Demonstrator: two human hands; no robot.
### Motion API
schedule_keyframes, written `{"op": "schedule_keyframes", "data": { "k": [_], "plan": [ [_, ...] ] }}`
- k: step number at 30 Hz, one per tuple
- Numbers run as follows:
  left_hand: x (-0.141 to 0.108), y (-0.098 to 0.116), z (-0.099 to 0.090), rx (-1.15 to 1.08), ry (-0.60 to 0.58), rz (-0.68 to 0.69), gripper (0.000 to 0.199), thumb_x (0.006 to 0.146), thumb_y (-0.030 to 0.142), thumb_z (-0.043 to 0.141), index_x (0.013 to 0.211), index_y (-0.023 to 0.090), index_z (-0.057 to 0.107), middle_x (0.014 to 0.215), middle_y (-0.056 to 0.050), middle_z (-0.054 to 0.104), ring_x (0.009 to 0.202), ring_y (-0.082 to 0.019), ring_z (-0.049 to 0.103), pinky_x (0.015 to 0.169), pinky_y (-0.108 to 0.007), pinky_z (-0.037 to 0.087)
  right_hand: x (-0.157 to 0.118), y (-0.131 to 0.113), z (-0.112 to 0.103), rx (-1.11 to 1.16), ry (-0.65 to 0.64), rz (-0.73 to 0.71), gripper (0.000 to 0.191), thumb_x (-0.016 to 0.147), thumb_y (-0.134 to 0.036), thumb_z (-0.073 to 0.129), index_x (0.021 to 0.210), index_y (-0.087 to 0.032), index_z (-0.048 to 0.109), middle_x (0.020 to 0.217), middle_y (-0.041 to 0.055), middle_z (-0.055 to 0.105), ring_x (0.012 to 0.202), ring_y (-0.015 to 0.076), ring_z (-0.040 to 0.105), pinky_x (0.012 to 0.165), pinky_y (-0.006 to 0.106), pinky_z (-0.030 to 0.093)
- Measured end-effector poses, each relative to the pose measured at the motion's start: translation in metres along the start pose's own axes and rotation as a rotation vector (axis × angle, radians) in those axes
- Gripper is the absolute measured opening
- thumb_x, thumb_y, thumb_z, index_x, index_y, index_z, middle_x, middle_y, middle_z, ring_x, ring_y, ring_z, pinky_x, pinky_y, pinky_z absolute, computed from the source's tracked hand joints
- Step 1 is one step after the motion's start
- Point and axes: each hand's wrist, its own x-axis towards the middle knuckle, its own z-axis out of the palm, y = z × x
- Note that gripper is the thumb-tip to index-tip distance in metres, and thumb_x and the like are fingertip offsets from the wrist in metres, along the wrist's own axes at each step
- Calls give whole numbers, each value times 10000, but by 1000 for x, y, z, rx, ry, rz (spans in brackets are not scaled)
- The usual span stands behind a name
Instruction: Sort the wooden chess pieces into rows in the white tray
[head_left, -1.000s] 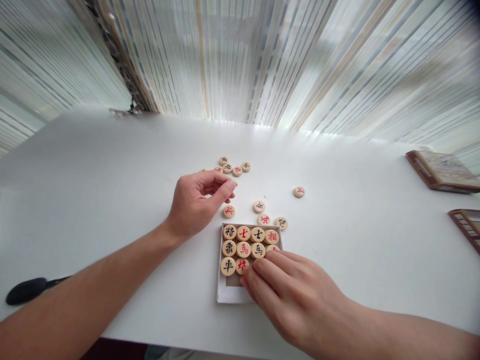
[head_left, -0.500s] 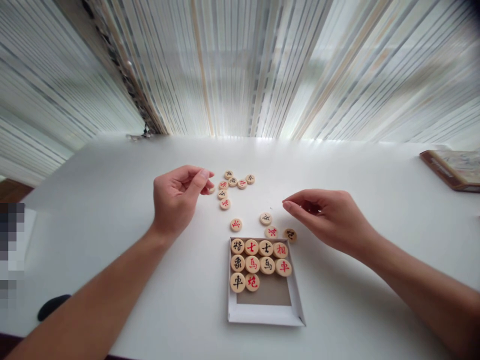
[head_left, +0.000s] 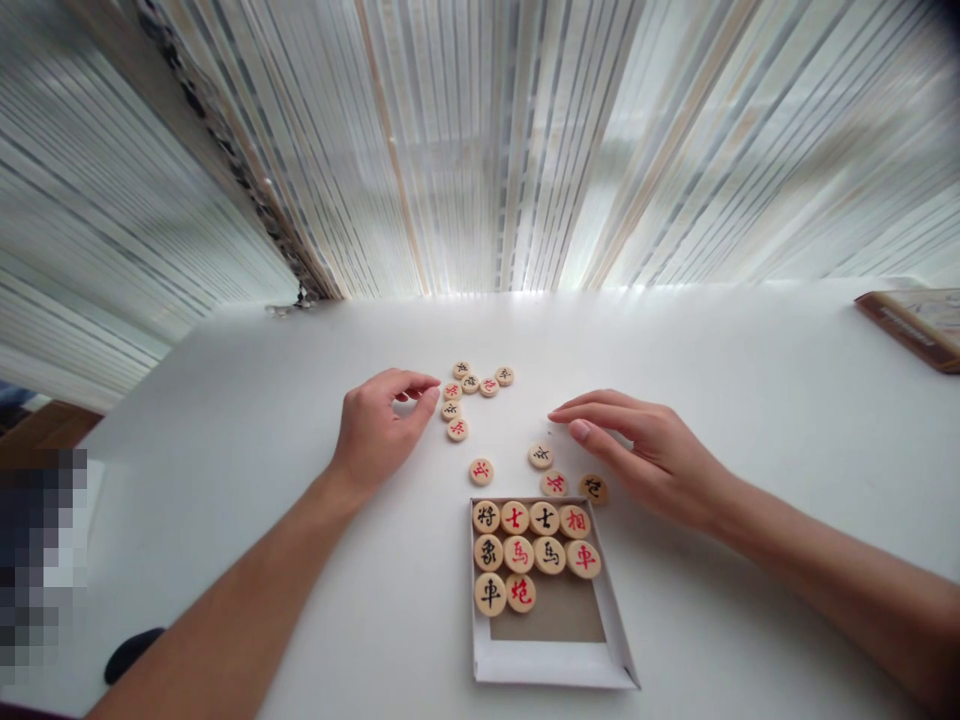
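My left hand [head_left: 386,425] is beside the far cluster of round wooden xiangqi pieces. Its thumb and index finger are slightly apart, with their tips close to a red-marked piece [head_left: 451,392]; no piece shows between them. My right hand [head_left: 649,450] is open over the table, palm down, near a black-marked piece [head_left: 541,455] and a black cannon piece [head_left: 593,488]. In front of me lies a shallow white box [head_left: 555,665] with two full rows of pieces and a third row of two: a black chariot [head_left: 490,594] and a red cannon [head_left: 521,593].
Between my hands and the box lie a red-marked piece [head_left: 481,472] and another red one [head_left: 554,483] against its far edge. A brown-edged box [head_left: 911,325] lies far right. A dark rounded object [head_left: 133,655] is at lower left. Striped curtains [head_left: 450,150] hang behind the table.
My left hand has moved right and lower toward the far pieces, covering one seen beside its fingers. My right hand's fingers have spread, and it has shifted slightly left. The view has tilted slightly.
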Motion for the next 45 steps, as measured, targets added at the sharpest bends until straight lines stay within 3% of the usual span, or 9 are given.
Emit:
{"op": "schedule_keyframes", "data": {
  "k": [7, 12, 15, 23, 28, 31, 35, 41, 45],
  "plan": [
    [6, 18, 21, 22, -49, 187, 179, 960, 223, 673, 1027, 176, 831, 1018, -86, 802, 1011, -246, 716, 942, -385, 578, 1, 5, 6, 45, -19, -13, 397, 1127, -425, 449, 1155, -217, 786, 1221, 95, 782, 1155, 274, 705, 1000, 414, 529],
    [12, 24, 38, 215, -139, 252, 333, 979, 295, 675, 1264, 159, 780, 1340, -149, 718, 1288, -353, 572, 1119, -545, 468, 2, 9, 13, 44, 39, -30, 392, 1130, -416, 450, 1127, -200, 777, 1171, 106, 780, 1115, 269, 696, 985, 414, 521],
    [11, 23, 42, 296, -211, 248, 364, 1000, 321, 640, 1297, 149, 762, 1456, -171, 642, 1367, -400, 496, 1148, -592, 428, 3, 8, 13, 24, 49, -58, 400, 1135, -398, 436, 1107, -183, 772, 1150, 118, 777, 1086, 263, 694, 971, 410, 519],
    [11, 11, 51, 247, -85, 371, 228, 990, 373, 620, 999, 219, 789, 1308, -141, 715, 1297, -398, 568, 1120, -574, 434, 5, 5, 10, -28, 41, -119, 400, 1132, -371, 427, 1064, -170, 766, 1119, 129, 779, 1061, 248, 703, 970, 401, 533],
    [9, 24, 44, 93, -86, 386, 155, 933, 349, 655, 977, 238, 754, 1210, -138, 768, 1251, -416, 615, 1105, -598, 447, 3, 4, 9, 8, 87, -130, 361, 1105, -353, 478, 1060, -149, 773, 1086, 148, 785, 1030, 255, 716, 938, 400, 541],
    [1, 42, 35, -41, -38, 439, 121, 906, 323, 717, 1010, 268, 746, 1051, -91, 794, 1126, -365, 687, 1060, -527, 505, 1, -9, 7, 131, 143, -27, 328, 1069, -406, 560, 1054, -159, 774, 1014, 118, 800, 955, 237, 730, 880, 383, 547],
    [-15, 64, 27, -136, -8, 540, 207, 864, 249, 777, 1059, 288, 722, 986, -51, 792, 997, -319, 730, 1007, -476, 551, -3, -34, 11, 565, 117, 187, 389, 945, -557, 735, 1068, -189, 763, 934, 70, 805, 872, 210, 750, 788, 347, 589],
    [-27, 71, 26, -160, 22, 546, 308, 837, 219, 787, 1110, 334, 703, 995, -19, 801, 938, -306, 760, 1019, -480, 555, -5, -44, 23, 1063, 51, 442, 438, 687, -468, 985, 936, -187, 760, 872, 39, 802, 801, 184, 777, 790, 338, 656],
    [-30, 70, 26, -173, 7, 454, 208, 867, 280, 775, 1050, 347, 703, 930, 7, 799, 852, -268, 766, 873, -424, 610, -3, -41, 21, 1057, 54, 396, 367, 677, -434, 993, 894, -190, 824, 863, 39, 822, 751, 163, 753, 749, 311, 650]
  ]
}}
